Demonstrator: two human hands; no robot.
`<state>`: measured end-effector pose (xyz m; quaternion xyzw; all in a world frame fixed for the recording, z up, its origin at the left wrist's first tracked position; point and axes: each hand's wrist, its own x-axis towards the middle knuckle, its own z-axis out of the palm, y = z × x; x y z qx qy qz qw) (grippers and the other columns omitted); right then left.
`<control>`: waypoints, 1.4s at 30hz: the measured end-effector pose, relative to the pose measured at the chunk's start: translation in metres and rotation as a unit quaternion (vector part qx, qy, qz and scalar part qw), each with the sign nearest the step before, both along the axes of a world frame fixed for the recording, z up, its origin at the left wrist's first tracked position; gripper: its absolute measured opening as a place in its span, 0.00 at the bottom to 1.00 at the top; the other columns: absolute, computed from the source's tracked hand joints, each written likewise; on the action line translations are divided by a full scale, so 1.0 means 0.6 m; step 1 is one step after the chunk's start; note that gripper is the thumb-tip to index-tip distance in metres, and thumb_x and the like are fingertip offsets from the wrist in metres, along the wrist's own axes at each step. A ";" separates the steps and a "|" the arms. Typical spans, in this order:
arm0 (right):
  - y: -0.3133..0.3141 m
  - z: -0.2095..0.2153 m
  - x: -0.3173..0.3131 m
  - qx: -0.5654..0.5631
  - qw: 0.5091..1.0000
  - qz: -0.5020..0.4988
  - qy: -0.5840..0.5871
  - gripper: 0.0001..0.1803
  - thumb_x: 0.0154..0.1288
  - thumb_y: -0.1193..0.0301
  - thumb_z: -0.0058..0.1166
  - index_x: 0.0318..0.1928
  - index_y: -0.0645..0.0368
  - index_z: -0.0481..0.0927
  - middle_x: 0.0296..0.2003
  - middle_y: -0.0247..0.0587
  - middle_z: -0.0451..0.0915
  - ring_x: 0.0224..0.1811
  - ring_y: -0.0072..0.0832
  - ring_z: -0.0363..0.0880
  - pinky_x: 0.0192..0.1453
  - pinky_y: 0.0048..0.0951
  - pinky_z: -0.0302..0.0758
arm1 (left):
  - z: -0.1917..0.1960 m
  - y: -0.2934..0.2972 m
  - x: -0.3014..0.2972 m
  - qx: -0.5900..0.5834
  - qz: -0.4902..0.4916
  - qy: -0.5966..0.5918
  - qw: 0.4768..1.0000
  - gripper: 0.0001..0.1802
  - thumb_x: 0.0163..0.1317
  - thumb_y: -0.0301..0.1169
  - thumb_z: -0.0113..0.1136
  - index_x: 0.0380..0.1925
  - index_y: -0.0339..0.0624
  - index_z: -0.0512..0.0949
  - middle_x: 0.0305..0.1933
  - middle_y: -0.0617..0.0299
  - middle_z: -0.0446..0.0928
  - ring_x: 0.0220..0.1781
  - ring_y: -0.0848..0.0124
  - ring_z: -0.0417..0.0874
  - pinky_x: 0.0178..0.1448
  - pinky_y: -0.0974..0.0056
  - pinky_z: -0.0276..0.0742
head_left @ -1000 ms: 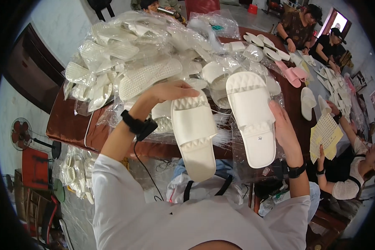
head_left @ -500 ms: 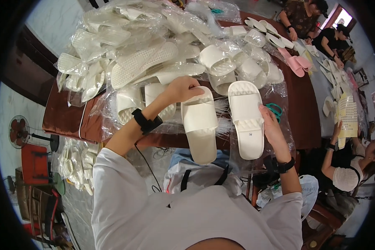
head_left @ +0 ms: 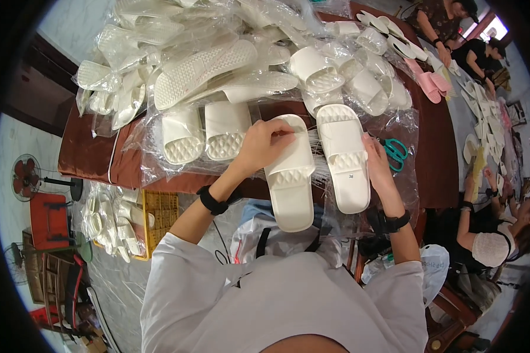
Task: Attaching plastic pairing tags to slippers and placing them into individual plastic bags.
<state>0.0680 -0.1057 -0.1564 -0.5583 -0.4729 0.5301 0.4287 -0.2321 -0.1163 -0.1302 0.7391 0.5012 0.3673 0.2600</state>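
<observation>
My left hand (head_left: 264, 146) is closed on a white slide slipper (head_left: 291, 200), gripping it near the toe end of its wide strap. Beside it, a second white slipper (head_left: 352, 188) with a small printed mark on its insole is held along its right edge by my right hand (head_left: 378, 163). Both slippers hang at the near table edge, toes away from me, with quilted patterning under the straps. Just beyond my left hand, two wrapped white slippers (head_left: 182, 136) lie side by side on the table. Teal-handled scissors (head_left: 396, 154) rest to the right of my right hand.
A tall heap of plastic-wrapped white slippers (head_left: 206, 73) covers the far side of the brown-covered table (head_left: 88, 156). Pink slippers (head_left: 433, 85) lie at the right. Co-workers stand at a neighbouring table. A yellow crate (head_left: 161, 212) with wrapped slippers and a fan (head_left: 26, 177) stand on the left.
Both slippers have shifted and tilted slightly, tops leaning left. My left hand sits lower, its fingers now over the slipper's strap. The scissors and yellow crate show more.
</observation>
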 end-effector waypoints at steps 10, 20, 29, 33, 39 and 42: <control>-0.017 0.088 -0.083 0.318 0.917 0.051 -0.237 0.09 0.66 0.73 0.55 0.46 0.61 0.78 0.41 0.42 0.78 0.45 0.37 0.76 0.49 0.34 0.72 | 0.013 -0.004 0.030 0.046 0.091 -0.070 0.992 0.05 0.61 0.25 0.60 0.36 0.36 0.78 0.34 0.54 0.81 0.35 0.63 0.82 0.38 0.63 0.76; -0.002 0.082 -0.161 0.254 0.949 0.095 -0.161 0.04 0.63 0.75 0.57 0.39 0.58 0.81 0.30 0.36 0.78 0.30 0.25 0.77 0.29 0.26 0.68 | 0.008 0.007 0.054 -0.041 0.074 -0.221 0.972 0.06 0.64 0.25 0.60 0.39 0.35 0.77 0.35 0.62 0.81 0.37 0.76 0.79 0.42 0.70 0.75; -0.004 0.072 -0.159 0.282 0.937 0.118 -0.167 0.04 0.62 0.76 0.57 0.38 0.59 0.80 0.30 0.35 0.78 0.29 0.24 0.78 0.27 0.27 0.68 | -0.025 0.013 0.045 -0.136 0.080 -0.305 0.939 0.06 0.61 0.26 0.64 0.35 0.33 0.82 0.31 0.63 0.82 0.33 0.81 0.79 0.39 0.72 0.75; -0.010 0.068 -0.167 0.328 0.911 0.145 -0.206 0.04 0.61 0.76 0.57 0.37 0.57 0.79 0.30 0.37 0.78 0.30 0.32 0.79 0.30 0.32 0.72 | -0.023 0.015 0.049 -0.134 0.109 -0.315 0.933 0.06 0.60 0.26 0.64 0.34 0.33 0.82 0.30 0.64 0.82 0.32 0.81 0.79 0.38 0.72 0.76; -0.012 0.073 -0.175 0.379 0.871 0.129 -0.285 0.06 0.58 0.75 0.59 0.36 0.56 0.77 0.29 0.37 0.77 0.32 0.39 0.78 0.34 0.37 0.74 | -0.023 0.006 0.053 -0.120 0.116 -0.314 0.935 0.08 0.60 0.27 0.65 0.36 0.33 0.83 0.32 0.63 0.83 0.33 0.80 0.81 0.40 0.72 0.77; -0.010 0.070 -0.175 0.411 0.846 0.136 -0.313 0.05 0.58 0.75 0.59 0.36 0.56 0.78 0.29 0.37 0.77 0.32 0.38 0.78 0.34 0.37 0.74 | -0.016 0.004 0.052 -0.149 0.088 -0.335 0.926 0.09 0.60 0.27 0.64 0.36 0.32 0.83 0.33 0.61 0.84 0.34 0.79 0.82 0.42 0.72 0.78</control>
